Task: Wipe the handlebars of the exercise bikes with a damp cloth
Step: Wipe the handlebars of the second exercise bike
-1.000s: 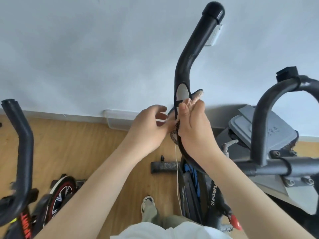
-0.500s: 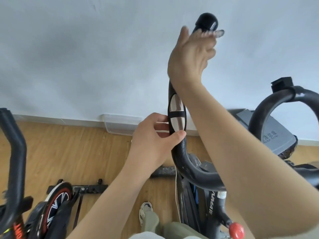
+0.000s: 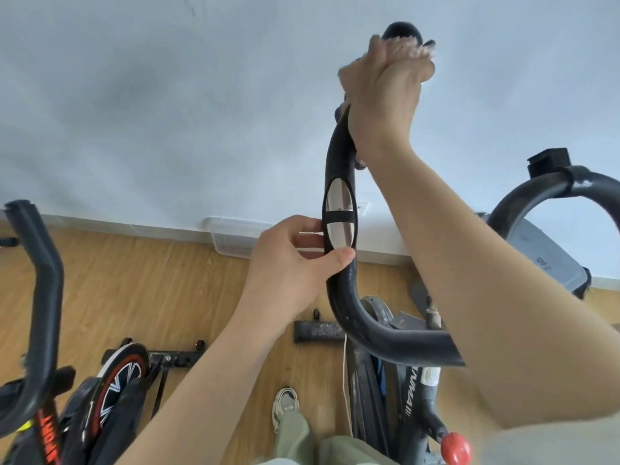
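Observation:
A black curved handlebar (image 3: 339, 297) of the exercise bike rises in front of me, with a silver pulse sensor (image 3: 339, 218) set into it. My left hand (image 3: 292, 266) grips the bar just below that sensor, thumb across the front. My right hand (image 3: 385, 95) is closed around the bar near its top end, pressing a pale fuzzy cloth (image 3: 407, 50) against it. Only a bit of the cloth shows above my fingers. The bar's round black tip (image 3: 401, 30) pokes out above the cloth.
The bike's second handlebar (image 3: 536, 196) arcs at the right, with a red knob (image 3: 455, 448) low on the frame. Another bike's handlebar (image 3: 43, 297) and red-rimmed flywheel (image 3: 117, 387) stand at the left. A clear plastic bin (image 3: 235, 236) sits against the white wall. My shoe (image 3: 285, 402) rests on the wooden floor.
My right hand slid with the cloth from the sensor area up the bar to near its tip. My left hand shifted to grip the bar below the sensor.

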